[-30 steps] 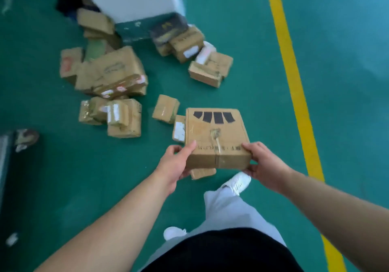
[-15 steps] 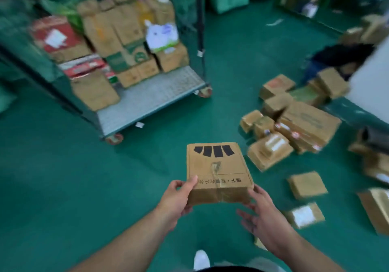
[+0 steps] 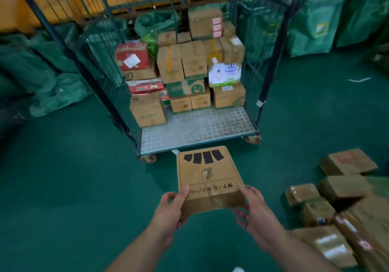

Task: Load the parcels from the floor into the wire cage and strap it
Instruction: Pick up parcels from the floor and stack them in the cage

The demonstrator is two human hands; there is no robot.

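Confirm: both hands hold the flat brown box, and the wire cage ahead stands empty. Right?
Wrong on the cage. The head view shows the wire cage partly loaded, parcels stacked at its back. The left hand and right hand do hold the flat brown box.

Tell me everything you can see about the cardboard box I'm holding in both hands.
The cardboard box is flat, brown and squarish, with four black shapes printed along its far edge, printed characters near the front and clear tape down the middle. It is closed, held roughly level above the green floor, just short of the wire cage. The left hand grips its near left corner, thumb on top; the right hand holds the near right corner.
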